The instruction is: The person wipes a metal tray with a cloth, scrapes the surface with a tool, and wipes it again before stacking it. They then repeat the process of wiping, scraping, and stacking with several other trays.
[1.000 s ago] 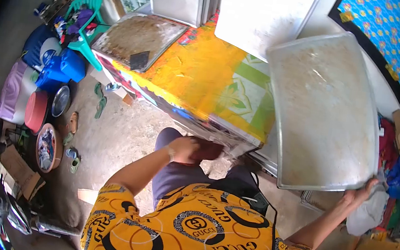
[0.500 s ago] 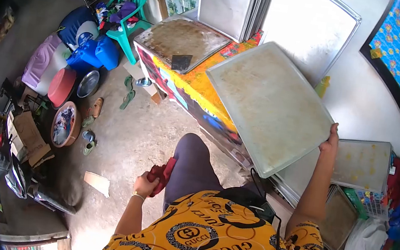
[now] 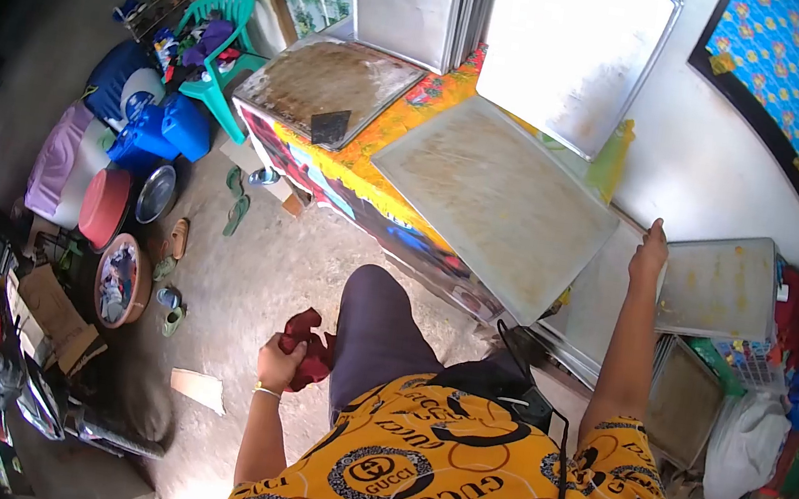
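Observation:
My left hand (image 3: 279, 365) is closed around a crumpled dark red cloth (image 3: 305, 350), beside my left knee. My right hand (image 3: 650, 254) is stretched out to the right, by the edge of a metal tray (image 3: 595, 294) on a low stack. Its fingers are partly hidden, so whether it grips that edge cannot be made out. A large grey metal tray (image 3: 501, 207) lies on the near right of the covered table, apart from my right hand, its lower corner overhanging. Farther left, a brown-stained tray (image 3: 325, 83) carries a small dark square piece (image 3: 330, 127).
Upright trays (image 3: 407, 3) and a bright tray (image 3: 576, 56) lean against the wall. Another tray (image 3: 717, 291) rests over a plastic crate on the right. A green chair (image 3: 233, 21), blue containers (image 3: 158, 127), a clothes basin (image 3: 124, 282), slippers (image 3: 236, 208) and a motorcycle (image 3: 46, 405) stand left.
The large tray has come down onto the table, and my right hand has let go and moved off its edge. My left hand still holds the cloth. The view has shifted a little.

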`<state>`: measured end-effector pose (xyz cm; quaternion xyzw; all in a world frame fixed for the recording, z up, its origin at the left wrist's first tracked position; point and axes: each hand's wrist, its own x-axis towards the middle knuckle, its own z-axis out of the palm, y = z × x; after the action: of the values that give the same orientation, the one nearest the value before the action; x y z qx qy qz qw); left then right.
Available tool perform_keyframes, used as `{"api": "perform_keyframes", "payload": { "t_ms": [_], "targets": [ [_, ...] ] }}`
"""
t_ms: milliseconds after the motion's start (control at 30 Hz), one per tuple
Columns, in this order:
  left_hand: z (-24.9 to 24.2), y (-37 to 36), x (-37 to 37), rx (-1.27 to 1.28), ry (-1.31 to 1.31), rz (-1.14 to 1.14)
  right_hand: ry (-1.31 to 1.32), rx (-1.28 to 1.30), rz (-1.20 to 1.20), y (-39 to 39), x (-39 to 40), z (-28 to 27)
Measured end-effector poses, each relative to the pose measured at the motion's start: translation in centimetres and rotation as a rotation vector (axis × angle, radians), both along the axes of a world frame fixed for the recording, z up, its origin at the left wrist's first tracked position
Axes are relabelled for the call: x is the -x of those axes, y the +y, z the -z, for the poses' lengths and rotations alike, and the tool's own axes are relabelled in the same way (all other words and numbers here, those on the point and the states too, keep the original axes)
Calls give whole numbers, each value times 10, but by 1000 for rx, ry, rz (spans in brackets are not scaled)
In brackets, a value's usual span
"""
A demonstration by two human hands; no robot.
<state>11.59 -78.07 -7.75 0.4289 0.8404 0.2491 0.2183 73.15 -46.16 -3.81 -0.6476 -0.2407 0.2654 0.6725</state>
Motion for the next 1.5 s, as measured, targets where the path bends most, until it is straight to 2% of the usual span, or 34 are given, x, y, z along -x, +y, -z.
{"api": "perform_keyframes", "payload": {
  "t_ms": [100, 133, 233, 300, 367, 400, 433, 467, 500, 567, 600, 633, 700, 733, 833, 900, 1000, 1067, 1167, 1267, 1367, 1400, 1500],
  "targets": [
    [-21, 23, 0, -64, 33, 4, 158, -54, -178, -51, -22, -1],
    [-28, 30, -1, -137, -73, 2, 150, 28, -157, -65, -31, 4],
    [-59, 57, -20, -316, -420, 32, -318, 18, -248, -120, -7, 4],
    [-66, 75, -38, -394, -623, 93, -275, 1, -372, -159, 52, -41],
    [-71, 95, -72, -411, -801, 215, -287, -100, -562, -172, 73, -30],
    [-81, 102, -99, -385, -948, 254, -312, -54, -642, -185, 96, -42],
    [-95, 110, -126, -348, -896, 330, -336, -11, -727, -199, 119, -60],
    [-97, 118, -146, -312, -902, 463, -485, -41, -835, -205, 132, -66],
    [-109, 121, -176, -326, -1083, 537, -634, -73, -949, -209, 145, -72],
    [-128, 126, -223, -250, -1322, 635, -664, -87, -1065, -222, 177, -95],
    [-129, 128, -241, -222, -1316, 658, -699, -83, -1115, -223, 185, -100],
    [-127, 130, -257, -200, -1310, 676, -535, -79, -1096, -226, 190, -102],
    [-124, 143, -277, -340, -1179, 727, -226, -64, -1096, -224, 198, -105],
    [-122, 147, -272, -332, -1166, 745, -273, -23, -1108, -222, 191, -101],
    [-125, 155, -257, -313, -1115, 793, -104, 24, -1132, -218, 185, -85],
    [-112, 163, -233, -325, -1060, 810, -203, 86, -1136, -221, 183, -86],
    [-112, 153, -178, -354, -818, 859, -422, 164, -1124, -218, 169, -73],
    [-129, 133, -142, -303, -513, 836, -441, 217, -1093, -217, 164, -72],
    [-149, 108, -101, 154, -301, 789, -459, 264, -1042, -214, 162, -71],
    [-114, 82, -83, 319, 214, 742, -481, 297, -1030, -207, 165, -68],
    [-51, 82, -58, 501, -32, 808, -710, 146, -1087, -193, 168, -52],
    [-21, 80, -53, 385, -72, 868, -760, 152, -1088, -191, 175, -58],
    [-18, 80, -66, 374, -19, 858, -915, 151, -1124, -186, 182, -64]
  ]
}}
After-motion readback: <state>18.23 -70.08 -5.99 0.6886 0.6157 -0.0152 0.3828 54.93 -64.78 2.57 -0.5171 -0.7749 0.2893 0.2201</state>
